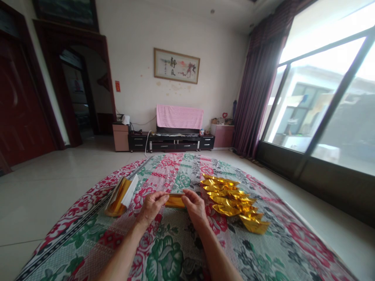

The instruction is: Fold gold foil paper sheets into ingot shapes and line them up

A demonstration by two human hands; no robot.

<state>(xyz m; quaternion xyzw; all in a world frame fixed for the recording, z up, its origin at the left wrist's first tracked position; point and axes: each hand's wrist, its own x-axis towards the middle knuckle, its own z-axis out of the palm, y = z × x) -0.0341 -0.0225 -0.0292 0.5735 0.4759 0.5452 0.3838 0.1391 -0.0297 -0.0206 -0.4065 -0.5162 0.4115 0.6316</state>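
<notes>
Between my two hands a sheet of gold foil paper is stretched out, folded or rolled into a short band. My left hand pinches its left end between thumb and fingers. Its right end is pinched the same way by my right hand. To the right lie several folded gold paper ingots, grouped in rows on the flowered cloth. On the left rests a curled stack of gold foil paper with white backing showing.
A flowered cloth covers the round surface under my hands. Beyond it stands a low black TV cabinet with a pink towel above. A large window and purple curtain are on the right, doorways on the left.
</notes>
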